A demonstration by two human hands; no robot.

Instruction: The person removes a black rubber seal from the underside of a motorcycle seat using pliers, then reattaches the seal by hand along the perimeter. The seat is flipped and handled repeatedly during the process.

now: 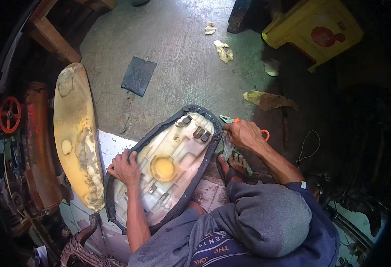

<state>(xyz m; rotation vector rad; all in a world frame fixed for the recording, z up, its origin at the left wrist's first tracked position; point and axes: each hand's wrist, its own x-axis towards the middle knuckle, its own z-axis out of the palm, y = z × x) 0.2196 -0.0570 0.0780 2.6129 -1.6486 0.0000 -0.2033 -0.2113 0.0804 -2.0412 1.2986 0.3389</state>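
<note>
A motorcycle seat (191,155) leans upside down by my legs, its off-white plastic base facing up. Black seat cover (187,108) wraps around its rim. My left hand (126,168) grips the seat's left edge, with the thumb over the rim. At the far right end, my right hand (243,133) has its fingers closed and pinched against the cover's edge. Orange-handled pliers (225,119) show just beyond that hand, jaws near the rim. Their middle is hidden, so whether the hand touches them is unclear.
A worn yellow foam seat pad (74,129) stands at the left, beside a rusty red cylinder (42,147). Across the floor lie a dark flat sheet (139,76), foam scraps (223,51) and a larger torn piece (269,100). A yellow plastic stool (315,31) is at the far right.
</note>
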